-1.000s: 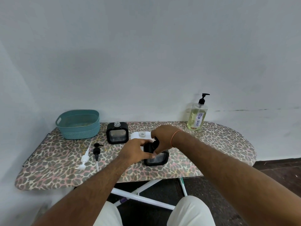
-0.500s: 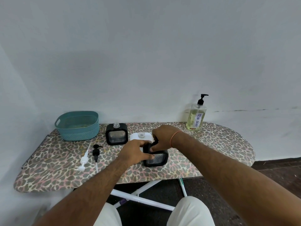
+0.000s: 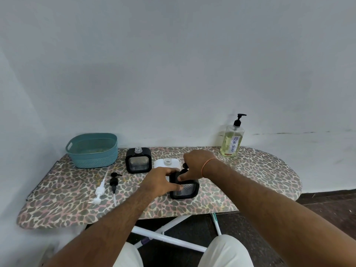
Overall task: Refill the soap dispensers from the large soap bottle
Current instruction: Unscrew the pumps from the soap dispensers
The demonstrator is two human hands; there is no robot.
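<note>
Both hands (image 3: 161, 182) grip near dispenser (image 3: 185, 190)

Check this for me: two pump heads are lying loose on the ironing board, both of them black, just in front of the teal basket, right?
Not quite. The head view shows two loose pumps on the ironing board in front of the teal basket, but only one is black. The black pump lies beside a white pump, not a second black one.
</note>
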